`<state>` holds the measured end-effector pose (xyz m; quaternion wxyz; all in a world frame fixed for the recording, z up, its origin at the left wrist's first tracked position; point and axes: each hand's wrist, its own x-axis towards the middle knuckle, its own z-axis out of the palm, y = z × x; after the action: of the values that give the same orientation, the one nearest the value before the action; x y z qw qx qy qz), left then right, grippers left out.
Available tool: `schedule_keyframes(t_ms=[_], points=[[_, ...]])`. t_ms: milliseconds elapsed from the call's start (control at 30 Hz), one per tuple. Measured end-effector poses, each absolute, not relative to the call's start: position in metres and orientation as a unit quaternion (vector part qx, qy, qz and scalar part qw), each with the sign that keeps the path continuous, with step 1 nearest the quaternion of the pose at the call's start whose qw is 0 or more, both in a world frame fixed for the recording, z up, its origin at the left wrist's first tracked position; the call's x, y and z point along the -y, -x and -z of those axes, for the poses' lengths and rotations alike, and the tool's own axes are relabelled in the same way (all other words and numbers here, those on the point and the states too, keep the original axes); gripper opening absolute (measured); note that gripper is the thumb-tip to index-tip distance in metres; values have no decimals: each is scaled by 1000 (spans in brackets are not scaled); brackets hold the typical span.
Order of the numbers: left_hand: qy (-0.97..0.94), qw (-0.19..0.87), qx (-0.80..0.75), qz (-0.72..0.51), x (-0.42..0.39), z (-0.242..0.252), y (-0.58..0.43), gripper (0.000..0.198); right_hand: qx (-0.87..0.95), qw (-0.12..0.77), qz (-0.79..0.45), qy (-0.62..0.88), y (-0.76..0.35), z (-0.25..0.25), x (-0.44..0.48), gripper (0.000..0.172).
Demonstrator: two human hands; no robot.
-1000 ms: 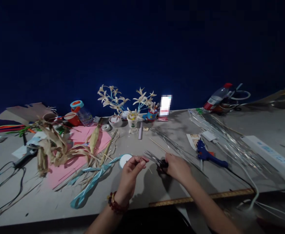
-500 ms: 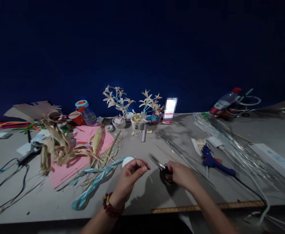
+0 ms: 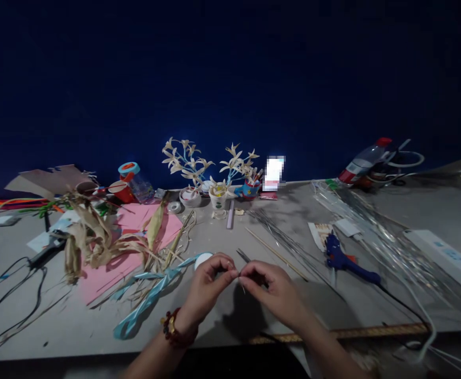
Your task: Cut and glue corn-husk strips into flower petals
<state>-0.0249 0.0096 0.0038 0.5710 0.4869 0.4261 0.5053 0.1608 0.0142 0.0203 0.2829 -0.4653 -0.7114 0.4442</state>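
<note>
My left hand (image 3: 212,281) and my right hand (image 3: 272,287) meet fingertip to fingertip over the grey table. Each is closed in a pinch. A thin pale strand (image 3: 243,287) hangs just below the touching fingertips; my left fingers pinch it, and what my right fingers hold is too small to make out. Scissors (image 3: 243,255) lie behind my right hand, their blades showing and their handles hidden. Light blue ribbon (image 3: 147,305) and a white round object (image 3: 204,260) are beside my left hand.
Dried husks (image 3: 96,237) lie on pink paper (image 3: 131,263) at left. Cups with pale husk flowers (image 3: 218,197) stand at the back, near a lit phone (image 3: 273,172). Right are thin wires (image 3: 286,237), a blue glue gun (image 3: 344,263), a power strip (image 3: 447,258) and a bottle (image 3: 367,160).
My right hand has let go of the scissors and moved left to my left hand, its fingers now pinched at the fingertips of the left. The left hand has hardly moved.
</note>
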Motion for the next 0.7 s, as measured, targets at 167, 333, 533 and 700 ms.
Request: schedule_keyframes(t_ms=[167, 333, 533, 700], points=[[-443, 608, -419, -508, -11, -11, 20, 23, 715, 292, -443, 455, -163, -15, -15, 15], [-376, 679, -398, -489, -11, -12, 15, 24, 669, 323, -484, 462, -161, -12, -9, 20], [-376, 662, -407, -505, -8, -12, 7, 22, 620, 353, -521, 469, -162, -6, -3, 19], [-397, 614, -424, -534, -3, -8, -2, 18, 644, 385, -447, 487, -162, -5, -1, 21]])
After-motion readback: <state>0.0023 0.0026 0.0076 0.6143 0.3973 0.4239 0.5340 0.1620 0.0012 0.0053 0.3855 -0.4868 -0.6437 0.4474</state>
